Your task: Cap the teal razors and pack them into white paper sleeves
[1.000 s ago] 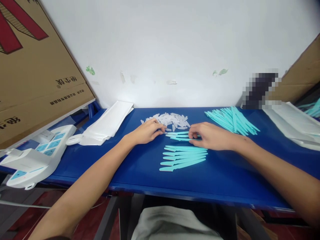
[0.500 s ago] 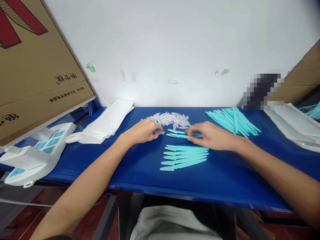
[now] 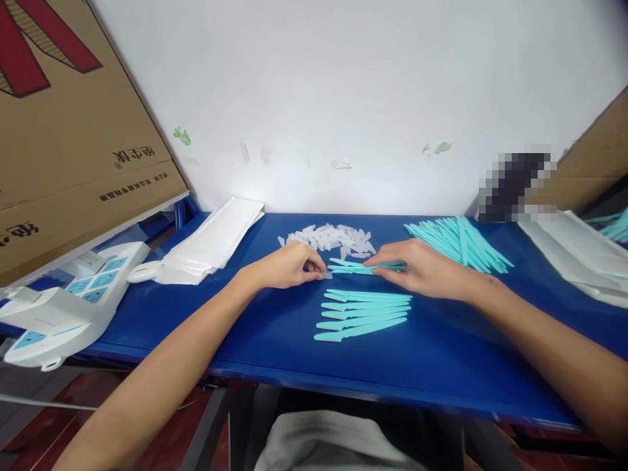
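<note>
My left hand (image 3: 300, 265) pinches a small translucent blade cap (image 3: 327, 275) between thumb and fingertips. Just right of it, my right hand (image 3: 406, 263) is closed on a turquoise eyebrow razor (image 3: 360, 269), whose head end points left toward the cap. A second razor lies right beside that one, partly covered by my fingers, so I cannot tell whether it is gripped too. Nearer to me, several turquoise razors (image 3: 366, 314) lie in a row, heads to the left. Beyond my hands spreads a loose heap of translucent caps (image 3: 338, 239).
A pile of turquoise razors (image 3: 458, 242) lies at the back right of the blue table (image 3: 275, 347). White sleeves (image 3: 216, 242) and a power strip (image 3: 105, 294) occupy the left, beside a large cardboard box (image 3: 88, 131). More white sheets (image 3: 574, 252) lie far right. A white wall (image 3: 314, 98) closes the back.
My left hand has moved slightly right and toward me with the cap, closer to the razor heads. The razors at my right hand now lie closer together.
</note>
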### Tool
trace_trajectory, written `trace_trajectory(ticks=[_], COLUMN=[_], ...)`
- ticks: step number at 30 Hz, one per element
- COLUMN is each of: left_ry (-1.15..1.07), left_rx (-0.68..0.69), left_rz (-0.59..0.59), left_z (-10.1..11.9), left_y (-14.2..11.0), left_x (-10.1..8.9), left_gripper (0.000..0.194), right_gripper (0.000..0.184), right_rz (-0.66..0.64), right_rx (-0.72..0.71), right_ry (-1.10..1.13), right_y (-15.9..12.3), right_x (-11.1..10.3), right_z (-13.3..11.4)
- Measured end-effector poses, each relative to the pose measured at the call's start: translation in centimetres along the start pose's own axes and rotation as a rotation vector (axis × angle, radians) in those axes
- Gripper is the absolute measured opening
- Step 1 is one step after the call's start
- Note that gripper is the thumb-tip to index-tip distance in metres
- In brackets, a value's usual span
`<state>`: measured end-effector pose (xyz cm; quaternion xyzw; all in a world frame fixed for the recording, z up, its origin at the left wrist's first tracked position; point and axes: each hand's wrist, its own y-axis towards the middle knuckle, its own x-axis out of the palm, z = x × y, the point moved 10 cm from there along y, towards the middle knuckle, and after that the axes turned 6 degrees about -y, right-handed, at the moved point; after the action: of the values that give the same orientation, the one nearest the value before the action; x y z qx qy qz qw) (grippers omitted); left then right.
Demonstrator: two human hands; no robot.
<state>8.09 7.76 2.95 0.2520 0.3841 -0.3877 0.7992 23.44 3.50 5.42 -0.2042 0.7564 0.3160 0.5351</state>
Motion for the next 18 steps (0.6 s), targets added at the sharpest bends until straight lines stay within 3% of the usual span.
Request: trace_trajectory(ticks=[9,18], left_ry=[-0.056,-0.100], left_rx=[-0.006,-0.028], left_rz=[-0.028,-0.030], left_z=[-0.2,-0.5], left_y=[0.0,0.1], left_x=[0.2,0.2], left_gripper=[0.013,0.012], right_gripper=[0.030,0.027], right_rz=[0.089,0.076], right_rx=[0.011,-0.036], right_ry=[0.073,0.076], right_y=[-0.2,0.1], right_x=[-0.9,-0.3], right_z=[-0.3,-1.1])
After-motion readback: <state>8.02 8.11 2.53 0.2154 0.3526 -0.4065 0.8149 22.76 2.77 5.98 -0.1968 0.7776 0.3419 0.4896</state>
